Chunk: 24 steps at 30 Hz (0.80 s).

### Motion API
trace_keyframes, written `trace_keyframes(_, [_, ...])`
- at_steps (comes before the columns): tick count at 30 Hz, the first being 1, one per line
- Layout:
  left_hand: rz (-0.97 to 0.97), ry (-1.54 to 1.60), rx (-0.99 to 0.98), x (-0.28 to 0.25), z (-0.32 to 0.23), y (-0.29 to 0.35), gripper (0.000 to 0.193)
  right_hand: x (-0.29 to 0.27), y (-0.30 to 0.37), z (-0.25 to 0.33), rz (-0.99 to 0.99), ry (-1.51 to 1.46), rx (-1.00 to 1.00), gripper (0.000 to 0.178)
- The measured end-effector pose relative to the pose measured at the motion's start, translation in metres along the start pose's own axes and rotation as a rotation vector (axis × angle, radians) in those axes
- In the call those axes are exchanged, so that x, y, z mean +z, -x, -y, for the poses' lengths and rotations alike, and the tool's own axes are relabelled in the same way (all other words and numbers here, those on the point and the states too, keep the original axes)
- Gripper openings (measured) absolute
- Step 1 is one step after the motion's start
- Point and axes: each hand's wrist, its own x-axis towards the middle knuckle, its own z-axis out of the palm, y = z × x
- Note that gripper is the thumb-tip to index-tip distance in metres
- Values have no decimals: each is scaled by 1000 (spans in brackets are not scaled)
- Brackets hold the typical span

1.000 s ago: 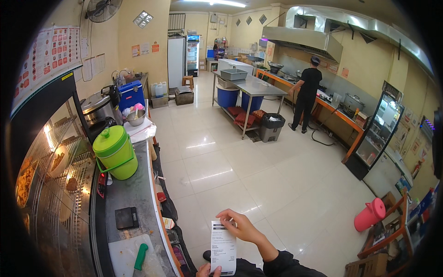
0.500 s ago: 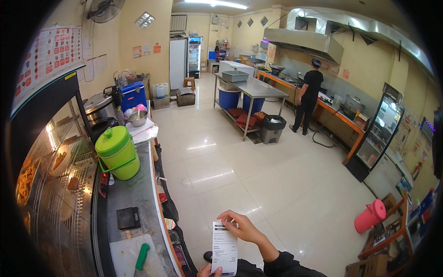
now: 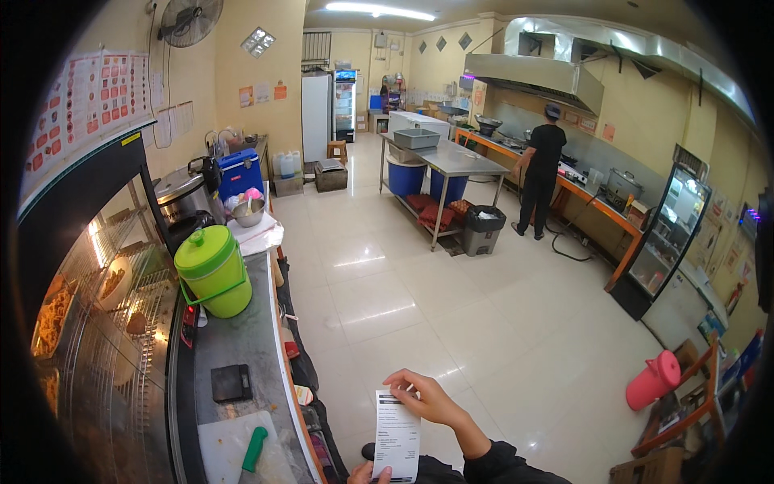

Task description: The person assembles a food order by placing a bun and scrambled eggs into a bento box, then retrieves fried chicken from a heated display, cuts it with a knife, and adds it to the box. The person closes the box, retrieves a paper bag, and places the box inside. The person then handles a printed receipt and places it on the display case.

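Note:
A long white printed paper slip point(image 3: 398, 440), like a receipt, hangs upright between my two hands above the floor. My right hand point(image 3: 426, 397) pinches its top edge between thumb and fingers, with the dark sleeve behind it at the lower right. At the bottom of the slip, my left hand point(image 3: 371, 473) grips the lower edge with the thumb on the front; most of this hand is cut off by the frame. Nearest on the left is the counter, with a green-handled knife point(image 3: 255, 448) lying on a white cutting board point(image 3: 218, 456).
A black scale point(image 3: 231, 383) and lime-green lidded bucket point(image 3: 214, 270) stand on the counter point(image 3: 262, 355), beside a lit food display case point(image 3: 105, 323). Further off are a steel table point(image 3: 476, 161), a grey bin point(image 3: 484, 231) and a person in black point(image 3: 542, 169) at the stoves. A pink container point(image 3: 653, 379) stands right.
The whole view has shifted slightly, so things sit a little lower and further right. Both hands keep their hold on the slip. The person at the stoves has shifted an arm forward.

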Motion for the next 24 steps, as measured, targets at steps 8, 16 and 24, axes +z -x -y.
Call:
trace_keyframes(8, [-328,-188,271,7,18,-3,30,9,6,-22,-109,103,20,26])
trace_keyframes(16, [-515,-198,239,2,23,-21,49,53,0,-20,523,-387,274,42])
trace_keyframes(24, [-536,-96,27,-11,39,-47,55,97,-87,8,509,-497,216,49])
